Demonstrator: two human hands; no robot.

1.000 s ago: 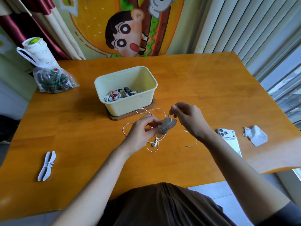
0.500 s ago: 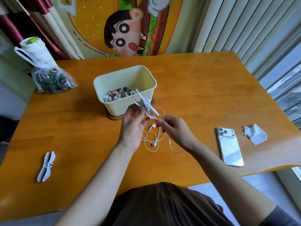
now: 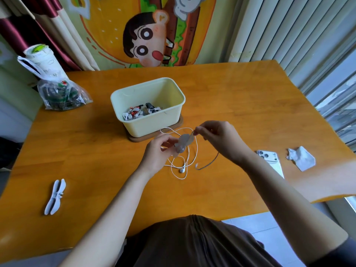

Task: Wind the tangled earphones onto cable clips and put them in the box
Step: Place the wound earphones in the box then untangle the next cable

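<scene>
Hands meet just in front of box [image 3: 154, 124]: left hand [image 3: 156, 151] curls round grey cable clip [image 3: 183, 143], right hand [image 3: 219, 139] pinches its upper tip; earphones [image 3: 181, 170] hang looped beneath.

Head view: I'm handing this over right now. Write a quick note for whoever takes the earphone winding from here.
Left hand grips the grey cable clip above the table.
Right hand pinches the earphone cable at the clip's upper tip.
Most of the cable, with one earbud, hangs in loose loops down to the table under the hands.
Done: wound earphones lie in the cream box.
Left: wind this cable onto the clip and put it in the box. A spare white clip lies at the table's left.
</scene>
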